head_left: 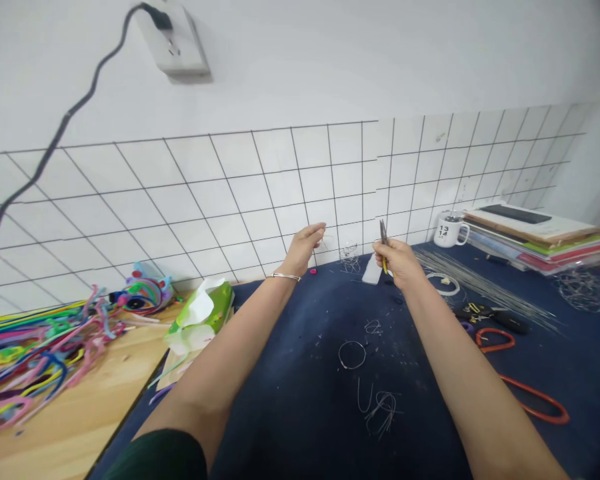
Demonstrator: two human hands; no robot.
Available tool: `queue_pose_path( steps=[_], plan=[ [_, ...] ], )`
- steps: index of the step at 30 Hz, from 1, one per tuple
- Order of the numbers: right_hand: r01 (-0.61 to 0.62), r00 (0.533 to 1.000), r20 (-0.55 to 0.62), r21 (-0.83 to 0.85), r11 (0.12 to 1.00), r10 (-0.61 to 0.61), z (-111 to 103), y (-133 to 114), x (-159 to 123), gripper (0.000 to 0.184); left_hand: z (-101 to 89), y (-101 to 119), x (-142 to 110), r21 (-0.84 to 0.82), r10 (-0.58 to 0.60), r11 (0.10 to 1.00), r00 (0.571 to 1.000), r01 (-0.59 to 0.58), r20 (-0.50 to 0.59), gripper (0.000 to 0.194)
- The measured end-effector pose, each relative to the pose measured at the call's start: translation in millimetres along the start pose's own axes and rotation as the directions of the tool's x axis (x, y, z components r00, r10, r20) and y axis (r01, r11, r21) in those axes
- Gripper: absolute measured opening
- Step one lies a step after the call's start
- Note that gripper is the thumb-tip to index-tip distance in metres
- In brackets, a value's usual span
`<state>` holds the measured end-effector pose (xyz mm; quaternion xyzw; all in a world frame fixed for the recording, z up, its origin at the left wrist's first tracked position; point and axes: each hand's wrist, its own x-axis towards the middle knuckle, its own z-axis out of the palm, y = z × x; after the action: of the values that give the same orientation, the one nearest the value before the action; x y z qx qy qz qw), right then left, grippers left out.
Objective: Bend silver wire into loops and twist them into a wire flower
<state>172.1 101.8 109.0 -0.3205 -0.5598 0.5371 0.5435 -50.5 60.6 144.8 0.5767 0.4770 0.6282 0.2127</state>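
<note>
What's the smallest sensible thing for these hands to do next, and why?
I'd bring the pliers in the right hand closer to the left hand: they are apart, and the left fingertips seem to pinch something thin and faint, perhaps wire, though it's too blurred to be sure.

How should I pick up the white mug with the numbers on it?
I'd grip the white mug by its handle, coming from the front right. The mug stands upright and its loop sticks out to the right, toward the stack of papers, so it may be snug there. Your right hand should probably put down the pliers first.
</note>
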Motion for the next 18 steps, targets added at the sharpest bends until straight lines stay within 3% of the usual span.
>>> queue_pose_path(
  steps=[1, 3, 6, 9, 11, 14, 18],
  plan=[
    [0.008, 1.0, -0.004, -0.006, 1.0, -0.008, 0, -1, 0, 0.025, 0.6, 3, -2, 0.118, 0.122, 0.985, 0.992, -0.122, 0.006, 0.031],
    [0.026, 1.0, -0.017, -0.019, 0.999, -0.027, 0, -3, -1, 0.025, 2.6, 7, -8, 0.357, 0.369, 0.86, 0.927, -0.365, 0.06, 0.028],
    [0.073, 0.997, -0.022, -0.045, 0.996, -0.074, 2, -8, -3, 0.023, 6.8, 0, -20, 0.614, 0.592, 0.482, 0.749, -0.625, 0.298, 0.026],
    [0.139, 0.99, -0.01, -0.084, 0.987, -0.14, 4, -15, -6, 0.021, 10.6, -16, -29, 0.605, 0.503, 0.1, 0.565, -0.79, 0.654, 0.024],
    [0.176, 0.984, -0.004, -0.128, 0.976, -0.178, 6, -19, -8, 0.021, 12.7, -23, -31, 0.549, 0.398, -0.032, 0.494, -0.835, 0.773, 0.024],
    [0.225, 0.974, 0.015, -0.206, 0.952, -0.227, 10, -24, -12, 0.021, 15.2, -26, -31, 0.542, 0.352, -0.106, 0.478, -0.833, 0.804, 0.026],
    [0.275, 0.961, 0.05, -0.311, 0.91, -0.273, 15, -27, -18, 0.021, 16.9, -21, -33, 0.549, 0.361, -0.123, 0.478, -0.827, 0.801, 0.026]
  ],
)
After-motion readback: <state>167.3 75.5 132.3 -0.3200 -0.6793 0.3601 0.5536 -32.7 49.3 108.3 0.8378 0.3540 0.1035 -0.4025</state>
